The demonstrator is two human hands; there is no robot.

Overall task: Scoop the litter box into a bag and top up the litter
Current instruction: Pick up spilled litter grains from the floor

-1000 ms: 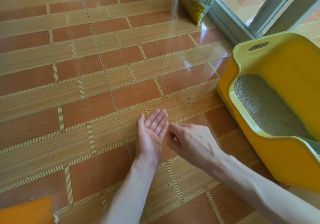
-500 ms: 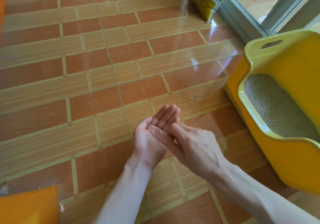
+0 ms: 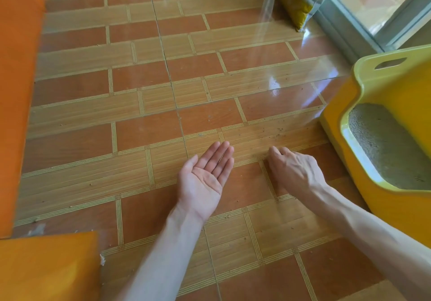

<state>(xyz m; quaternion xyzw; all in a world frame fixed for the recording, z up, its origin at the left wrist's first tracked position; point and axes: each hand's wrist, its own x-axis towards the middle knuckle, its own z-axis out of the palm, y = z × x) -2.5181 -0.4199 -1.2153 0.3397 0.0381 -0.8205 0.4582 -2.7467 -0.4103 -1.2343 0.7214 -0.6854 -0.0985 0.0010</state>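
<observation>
The yellow litter box (image 3: 363,84) stands at the right, with grey litter (image 3: 387,147) inside. A yellow and white litter bag (image 3: 300,0) leans by the glass door at the top. A clear plastic bag (image 3: 291,67) lies flat on the tiles between them. My left hand (image 3: 205,177) is held palm up with straight fingers, low over the floor. My right hand (image 3: 291,170) is just right of it, knuckles up, fingers curled down to the tiles among scattered litter grains (image 3: 277,134). Its fingertips are hidden.
Orange mats lie along the left edge (image 3: 16,91) and at the bottom left corner (image 3: 46,268). The glass door frame (image 3: 363,28) runs behind the litter box. Small grains are scattered over the brown tiled floor (image 3: 140,114).
My right hand has left my left palm and dropped to the floor at the right. My left hand stays palm up. The view has swung left, showing more of the orange mats.
</observation>
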